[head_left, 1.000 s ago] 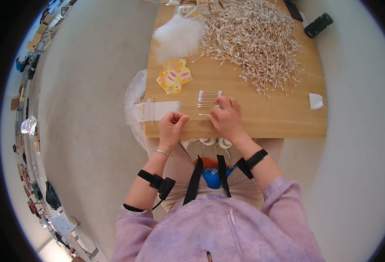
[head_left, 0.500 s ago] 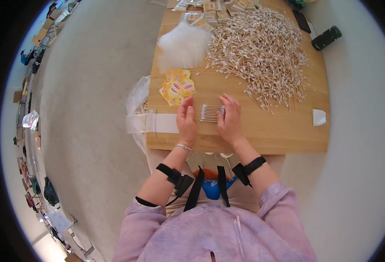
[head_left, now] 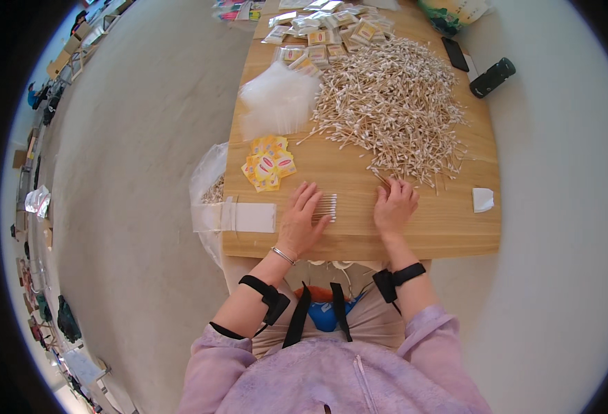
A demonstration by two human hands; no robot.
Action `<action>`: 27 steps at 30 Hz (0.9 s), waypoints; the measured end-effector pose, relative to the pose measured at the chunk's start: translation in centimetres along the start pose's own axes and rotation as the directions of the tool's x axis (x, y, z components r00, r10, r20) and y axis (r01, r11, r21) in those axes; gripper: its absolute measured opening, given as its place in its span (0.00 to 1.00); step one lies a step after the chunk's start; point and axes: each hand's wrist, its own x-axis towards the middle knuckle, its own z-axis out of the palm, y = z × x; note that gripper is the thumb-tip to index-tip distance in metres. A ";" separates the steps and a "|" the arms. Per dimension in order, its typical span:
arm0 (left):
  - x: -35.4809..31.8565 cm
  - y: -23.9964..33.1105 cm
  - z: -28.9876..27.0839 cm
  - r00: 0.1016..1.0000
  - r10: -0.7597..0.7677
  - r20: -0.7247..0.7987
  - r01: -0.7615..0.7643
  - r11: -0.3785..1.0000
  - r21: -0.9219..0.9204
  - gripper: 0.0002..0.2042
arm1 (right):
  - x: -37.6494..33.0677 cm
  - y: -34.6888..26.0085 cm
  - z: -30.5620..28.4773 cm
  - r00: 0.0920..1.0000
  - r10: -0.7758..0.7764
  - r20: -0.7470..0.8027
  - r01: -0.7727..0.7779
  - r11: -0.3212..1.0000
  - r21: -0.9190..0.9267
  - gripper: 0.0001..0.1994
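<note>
While my left hand (head_left: 302,224) lies flat, fingers spread, on a small row of cotton swabs (head_left: 326,205) on the bench (head_left: 359,238), it grips nothing. My right hand (head_left: 395,205) pinches a few swabs at the big pile's (head_left: 393,103) edge.

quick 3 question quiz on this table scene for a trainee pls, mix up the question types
1. True or false: the left hand lies flat on a small row of cotton swabs.
2. The right hand is at the near edge of which thing? A) the big swab pile B) the yellow packets C) the black phone
3. What lies just left of the left hand, at the table's near edge?

Key: 1 true; 2 A; 3 a white flat bag.
</note>
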 end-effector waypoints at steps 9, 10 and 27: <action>-0.4 -0.2 0.4 0.996 -0.017 -0.089 0.009 0.996 -0.090 0.25 | 0.7 -3.1 2.0 0.856 -0.456 0.243 0.451 0.889 0.079 0.03; -0.5 -0.3 0.4 0.995 -0.022 -0.095 0.014 0.996 -0.083 0.25 | 0.4 -4.0 2.4 0.853 -0.463 0.242 0.456 0.886 0.087 0.03; -0.5 -0.4 0.3 0.960 -0.157 -0.231 0.116 0.976 -0.184 0.25 | 0.5 -4.8 1.5 0.829 -0.504 0.241 0.446 0.857 0.256 0.03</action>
